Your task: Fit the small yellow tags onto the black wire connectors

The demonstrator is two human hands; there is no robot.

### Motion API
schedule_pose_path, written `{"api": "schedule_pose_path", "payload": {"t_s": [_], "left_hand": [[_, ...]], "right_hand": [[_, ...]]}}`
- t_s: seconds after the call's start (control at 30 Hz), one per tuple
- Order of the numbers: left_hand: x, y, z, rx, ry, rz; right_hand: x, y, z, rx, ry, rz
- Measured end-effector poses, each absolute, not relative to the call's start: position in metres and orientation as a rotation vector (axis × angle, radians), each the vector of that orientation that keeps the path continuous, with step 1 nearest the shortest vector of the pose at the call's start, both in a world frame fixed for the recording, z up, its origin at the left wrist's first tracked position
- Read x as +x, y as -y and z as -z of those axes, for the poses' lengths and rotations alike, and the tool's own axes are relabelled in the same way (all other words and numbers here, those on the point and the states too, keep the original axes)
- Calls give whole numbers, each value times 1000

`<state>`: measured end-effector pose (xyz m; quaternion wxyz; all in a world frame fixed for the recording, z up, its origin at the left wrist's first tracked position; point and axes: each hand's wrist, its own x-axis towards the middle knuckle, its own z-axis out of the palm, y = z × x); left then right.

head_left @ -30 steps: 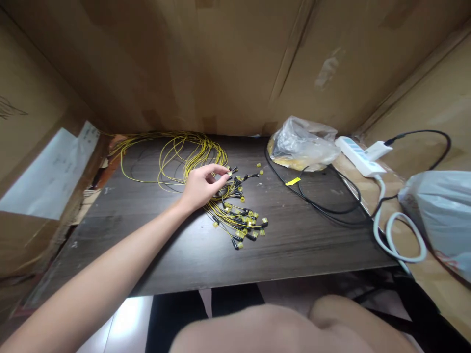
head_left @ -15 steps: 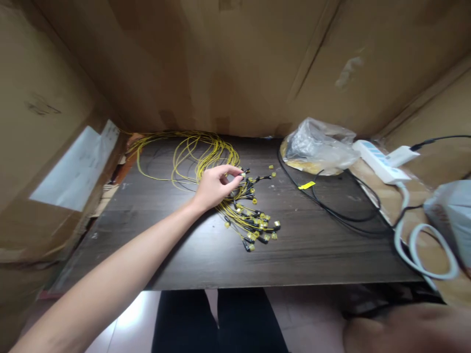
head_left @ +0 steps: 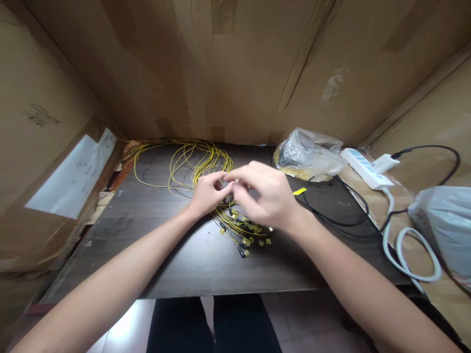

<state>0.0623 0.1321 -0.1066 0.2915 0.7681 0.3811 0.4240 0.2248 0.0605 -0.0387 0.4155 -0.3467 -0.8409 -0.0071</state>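
Note:
A bundle of thin yellow cables (head_left: 217,156) loops over the dark tabletop. My left hand (head_left: 209,193) is pinched at the bundle's near part, thumb and forefinger closed on a small cable end that is now hidden. My right hand (head_left: 265,193) meets the left fingertips, its thumb and forefinger drawn together and slightly blurred. What the right fingers hold, if anything, cannot be made out. Below the hands spread several black cable ends with clear yellowish caps (head_left: 246,242), partly covered by my right hand.
Cardboard walls (head_left: 176,73) enclose the dark table (head_left: 176,264) at back and sides. A clear plastic bag (head_left: 309,152) lies at the back right, near a black cable (head_left: 333,220) with a yellow tag. Further right are a white power strip (head_left: 364,169) and another bag (head_left: 447,225).
My right hand has come up from the lower right corner to the left fingertips. The left hand keeps its pinch in about the same place. The view has shifted slightly.

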Motion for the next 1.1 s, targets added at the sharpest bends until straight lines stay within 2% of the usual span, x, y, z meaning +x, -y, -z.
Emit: {"api": "schedule_pose_path", "payload": {"t_s": [0.23,0.47,1.1], "left_hand": [[64,-130,106,1968,-1022,-1161],[64,-129,106,1986,-996,-1156],[62,-129,107,2099,-975,-1155]], "right_hand": [[266,-127,108,-1132,1766,-210],[252,-112,106,-1062,1952,-262],[247,-109,108,-1217,2023,-293]]}}
